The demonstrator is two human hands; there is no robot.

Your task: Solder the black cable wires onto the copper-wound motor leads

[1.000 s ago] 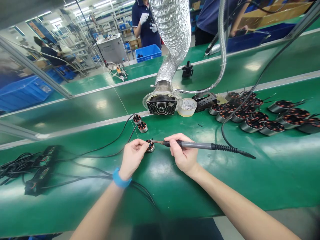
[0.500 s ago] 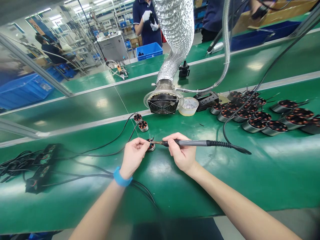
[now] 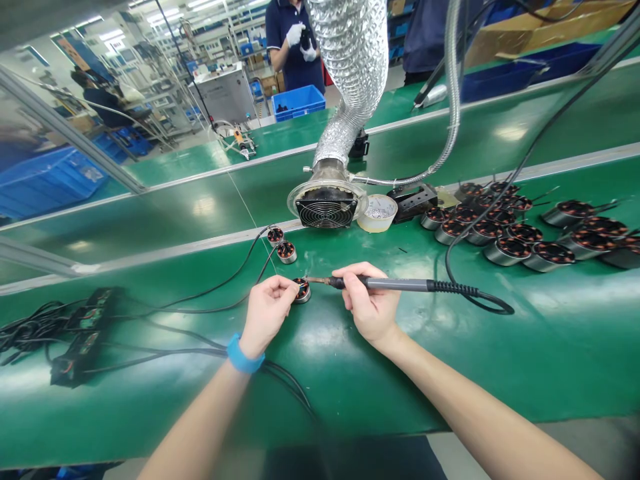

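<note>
head view: the work point is a small round motor point(image 3: 303, 294), which sits on the green bench point(image 3: 540, 347) between both hands, copper windings facing up. the left hand point(image 3: 270, 308), with a blue band point(image 3: 244, 354) at its wrist, is the nearer. its thumb and forefinger are pressed together over the motor's left edge, pinching what appears to be a fine wire point(image 3: 301, 286); detail there is too small to confirm further.

the right hand point(image 3: 370, 303) is closed in a pen-like grip around a soldering iron point(image 3: 400, 285). the iron's long axis runs crosswise, close to level in the view, cable end to the right and tip to the left.

governing relation: the motor lies directly left of the right-hand grip, in line with the iron's axis, so the tip reaches its upper right rim from the side opposite the left fingertips. whether tip and motor touch cannot be determined.

surroundings: a second motor point(image 3: 287, 252) rests just beyond the first. an extractor fan point(image 3: 325, 213) stands farther back, a tape roll point(image 3: 377, 224) just beside it on the right. a group of motors point(image 3: 507, 251) lies well apart, to the right.
</note>
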